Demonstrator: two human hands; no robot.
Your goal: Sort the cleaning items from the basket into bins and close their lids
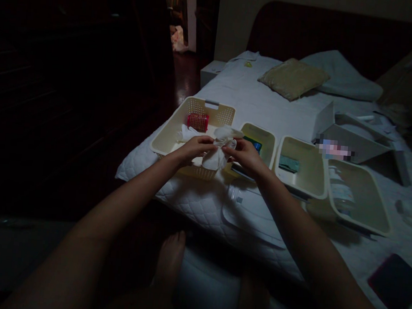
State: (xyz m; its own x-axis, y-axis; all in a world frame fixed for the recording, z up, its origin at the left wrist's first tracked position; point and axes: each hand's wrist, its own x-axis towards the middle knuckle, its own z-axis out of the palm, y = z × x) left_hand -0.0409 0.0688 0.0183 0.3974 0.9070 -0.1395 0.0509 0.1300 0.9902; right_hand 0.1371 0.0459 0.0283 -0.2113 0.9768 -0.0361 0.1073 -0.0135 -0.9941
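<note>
Both hands meet in front of me at a crumpled white piece of thin, soft material (215,157), perhaps a plastic bag or cloth; the dim light hides which. My left hand (196,150) pinches its left side, and my right hand (247,155) grips the right side with bent fingers. The bunched material hangs over the near right rim of a large cream basket with holes (164,134). Inside that basket lie a red can-like object (198,121) and another white crumpled piece (186,133).
Right of the basket stand a cream bin (269,145) with a green-blue packet, a second bin (316,171) with a green packet (289,163), and a third (375,203) with a pump bottle (342,190). A clear lid (251,209) lies nearer, a dark flat object (396,285) at right.
</note>
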